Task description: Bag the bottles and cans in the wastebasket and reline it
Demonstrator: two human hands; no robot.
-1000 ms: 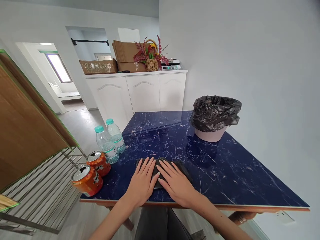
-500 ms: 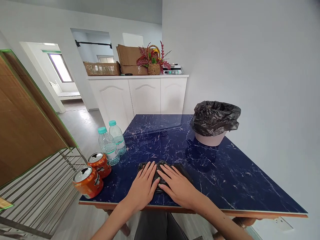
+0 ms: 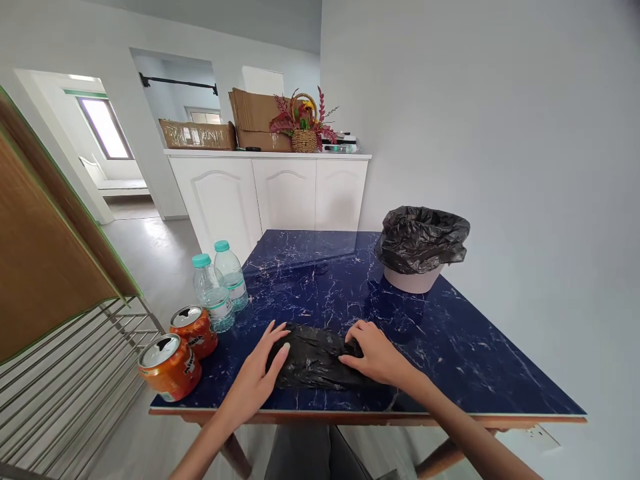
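Note:
A flattened black plastic bag (image 3: 315,360) lies near the front edge of the blue marbled table (image 3: 480,353). At its left end rests my left hand (image 3: 257,367), thumb and fingers apart. My right hand (image 3: 373,350) has its fingers curled around the bag's right end, pinching some of the plastic. Two orange cans (image 3: 171,368), (image 3: 194,331) and two clear bottles with teal caps (image 3: 213,293), (image 3: 231,275) stand at the table's left side. Toward the back right stands a light bin (image 3: 413,281) lined with a black bag (image 3: 425,240).
Left of the table is a metal rack (image 3: 75,373) with a brown board (image 3: 55,233) above it. Beyond the table, a white cabinet (image 3: 290,193) carries cardboard boxes (image 3: 197,135) and a flower basket (image 3: 304,140). A wall rises on the right.
My hands have moved apart from the middle of the bag to its two ends, uncovering its centre. The right fingers have curled onto the plastic. The view has shifted slightly.

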